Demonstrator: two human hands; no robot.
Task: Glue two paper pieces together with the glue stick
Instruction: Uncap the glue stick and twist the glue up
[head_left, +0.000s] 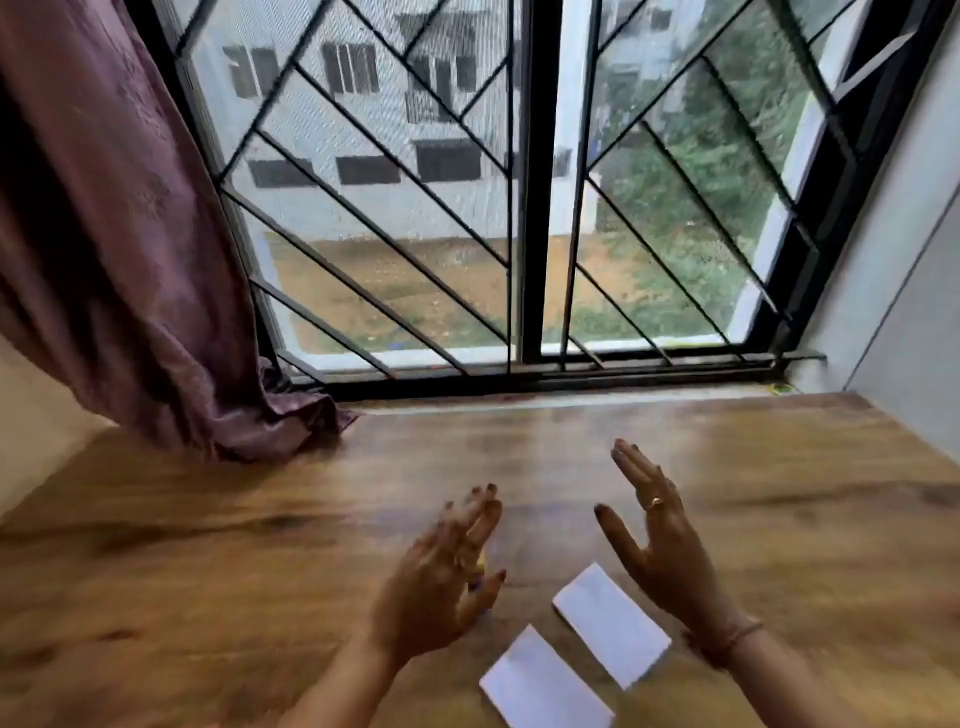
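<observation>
Both hands, left hand (436, 577) and right hand (660, 551), hovered with fingers spread; two white rectangular paper pieces (610, 623) lay unglued just beneath the fingers, glue stick perhaps hidden behind the left ones

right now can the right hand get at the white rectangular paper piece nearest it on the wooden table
Probably yes. The right hand hovers open just above the white rectangular paper piece, and nothing lies between them on the wooden table.
</observation>
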